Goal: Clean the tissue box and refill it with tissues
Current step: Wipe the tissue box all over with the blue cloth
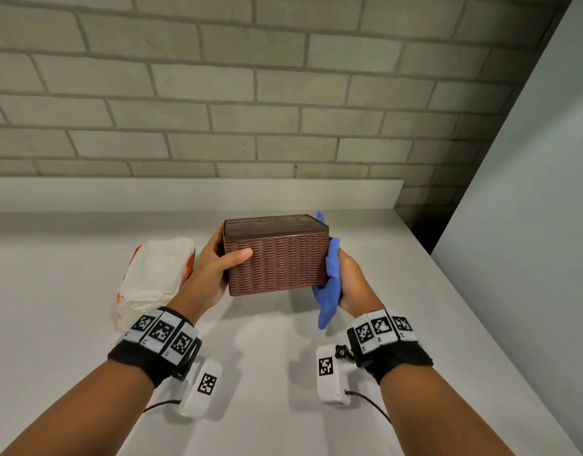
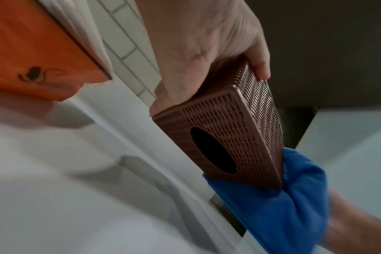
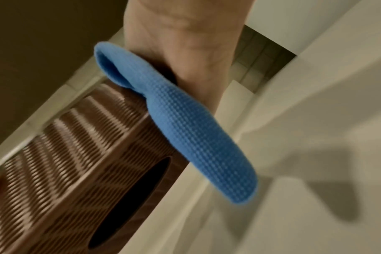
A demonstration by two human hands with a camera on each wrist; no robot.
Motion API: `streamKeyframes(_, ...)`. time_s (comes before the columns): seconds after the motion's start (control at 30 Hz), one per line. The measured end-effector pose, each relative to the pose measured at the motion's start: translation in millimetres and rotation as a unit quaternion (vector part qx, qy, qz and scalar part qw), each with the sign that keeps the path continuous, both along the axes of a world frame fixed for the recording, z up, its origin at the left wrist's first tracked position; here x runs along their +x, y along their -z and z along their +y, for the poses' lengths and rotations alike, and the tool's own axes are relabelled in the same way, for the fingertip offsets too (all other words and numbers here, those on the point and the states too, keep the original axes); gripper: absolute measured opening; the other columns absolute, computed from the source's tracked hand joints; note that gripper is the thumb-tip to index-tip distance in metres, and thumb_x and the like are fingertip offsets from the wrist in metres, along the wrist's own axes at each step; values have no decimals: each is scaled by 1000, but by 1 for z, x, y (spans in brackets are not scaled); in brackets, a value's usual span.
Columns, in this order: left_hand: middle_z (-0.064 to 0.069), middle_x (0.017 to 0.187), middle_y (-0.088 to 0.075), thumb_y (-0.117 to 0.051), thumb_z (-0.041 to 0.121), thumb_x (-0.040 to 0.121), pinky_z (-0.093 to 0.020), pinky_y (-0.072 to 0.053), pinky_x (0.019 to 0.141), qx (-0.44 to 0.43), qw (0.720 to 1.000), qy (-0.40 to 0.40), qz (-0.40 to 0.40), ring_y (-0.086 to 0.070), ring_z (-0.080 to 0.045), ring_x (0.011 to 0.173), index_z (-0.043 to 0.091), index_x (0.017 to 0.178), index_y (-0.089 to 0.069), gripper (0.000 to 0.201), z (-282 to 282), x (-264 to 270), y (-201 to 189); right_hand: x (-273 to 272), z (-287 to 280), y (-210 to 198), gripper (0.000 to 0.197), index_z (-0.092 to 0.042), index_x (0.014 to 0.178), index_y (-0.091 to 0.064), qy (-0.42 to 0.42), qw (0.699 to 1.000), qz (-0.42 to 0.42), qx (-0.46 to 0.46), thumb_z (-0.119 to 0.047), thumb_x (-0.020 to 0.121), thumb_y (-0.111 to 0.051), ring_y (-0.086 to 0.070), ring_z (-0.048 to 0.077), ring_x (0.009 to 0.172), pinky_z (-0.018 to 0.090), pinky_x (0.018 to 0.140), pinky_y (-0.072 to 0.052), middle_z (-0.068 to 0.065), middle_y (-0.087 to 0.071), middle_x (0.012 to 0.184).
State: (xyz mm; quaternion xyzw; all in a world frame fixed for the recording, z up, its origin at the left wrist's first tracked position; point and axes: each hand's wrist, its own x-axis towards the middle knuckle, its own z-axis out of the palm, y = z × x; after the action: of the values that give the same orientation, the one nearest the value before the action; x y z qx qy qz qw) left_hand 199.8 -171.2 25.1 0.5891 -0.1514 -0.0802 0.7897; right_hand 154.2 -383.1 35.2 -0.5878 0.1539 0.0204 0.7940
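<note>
A brown woven-pattern tissue box (image 1: 277, 256) is held above the white counter, turned so its oval opening (image 2: 213, 152) faces down. My left hand (image 1: 214, 268) grips its left end, thumb across the near side. My right hand (image 1: 352, 281) presses a blue cloth (image 1: 329, 284) against the box's right end; the fingers are hidden behind the cloth. The wrist views show the box (image 3: 80, 154), my left hand (image 2: 207, 51), the cloth (image 2: 283, 197) (image 3: 185, 128) and my right hand (image 3: 185, 43). A pack of white tissues (image 1: 155, 274) in orange-trimmed wrap lies left of the box.
The white counter (image 1: 283, 373) ends at a low white backsplash (image 1: 185, 192) under a brick wall. A white panel (image 1: 530, 192) stands at the right, with a dark gap behind it. The tissue pack's orange wrap (image 2: 33, 51) lies close to my left wrist.
</note>
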Motion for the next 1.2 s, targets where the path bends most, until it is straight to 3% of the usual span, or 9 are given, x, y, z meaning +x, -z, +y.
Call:
streamKeyframes(0.33, 4, 100, -72, -73, 29, 54, -29, -54, 80, 16, 999, -3, 46, -67, -15, 97, 16, 114, -59, 63, 1, 9, 3, 1, 21, 6, 51, -8, 140, -42, 117, 888, -295, -332, -25, 93, -54, -50, 12, 125, 22, 108, -39, 3, -51, 138)
streamKeyframes(0.53, -18, 125, -58, -76, 29, 55, -46, -43, 102, -8, 998, -6, 61, -55, -33, 117, -1, 132, -46, 88, 2, 14, 8, 15, 9, -7, 20, -8, 105, -67, 158, 917, -220, -292, -21, 95, -55, -63, 8, 84, 1, 71, -47, -1, -67, 92)
streamKeyframes(0.63, -12, 118, -61, -80, 28, 51, -40, -48, 95, 4, 998, -6, 55, -57, -29, 112, 1, 132, -45, 93, 0, 18, 9, 28, -5, -1, 28, -14, 76, -63, 120, 950, -141, -251, -28, 97, -50, -57, 5, 63, 16, 68, -50, -9, -62, 62)
streamKeyframes(0.73, -9, 115, -60, -79, 19, 52, -33, -51, 87, 33, 998, 2, 44, -58, -26, 110, 8, 132, -41, 90, -4, 24, 11, 36, -22, 5, 36, 2, 84, -67, 105, 951, -63, -283, -29, 96, -52, -61, 26, 77, 44, 84, -51, 22, -66, 78)
streamKeyframes(0.93, 2, 113, -57, -79, -7, 60, -33, -52, 88, 106, 994, 14, 33, -55, -19, 111, 36, 119, -43, 82, -14, 33, 22, 28, -65, 20, 23, 5, 96, -68, 106, 915, -19, -389, -11, 95, -51, -61, 28, 87, 27, 77, -44, 22, -68, 98)
streamKeyframes(1.07, 7, 129, -48, -68, -21, 69, -24, -46, 90, 157, 986, 37, 45, -51, -10, 112, 29, 151, -1, 117, -22, 36, 27, 17, -81, 42, 25, 6, 73, -52, 76, 907, -39, -412, 5, 94, -38, -58, 40, 80, 11, 67, -42, 36, -50, 82)
streamKeyframes(1.1, 6, 135, -44, -68, -21, 69, -27, -44, 94, 164, 984, 42, 49, -49, -10, 115, 28, 151, 8, 122, -23, 37, 29, 18, -86, 51, 26, 1, 70, -48, 54, 900, -48, -429, 4, 94, -37, -60, 37, 80, 25, 73, -13, 32, -46, 78)
streamKeyframes(1.13, 5, 137, -41, -68, -22, 69, -29, -42, 98, 170, 983, 48, 51, -47, -11, 118, 28, 151, 12, 125, -23, 39, 31, 19, -90, 59, 24, -2, 74, -52, 28, 873, -24, -486, 0, 94, -40, -63, 30, 80, 39, 65, -37, 27, -50, 79)
streamKeyframes(1.2, 5, 138, -39, -69, -23, 67, -35, -39, 105, 180, 980, 63, 56, -45, -13, 123, 30, 150, 15, 129, -22, 43, 34, 22, -99, 76, 26, -4, 114, -61, -5, 803, 38, -595, -15, 91, -54, -61, 28, 103, 34, 87, -46, 16, -60, 115)
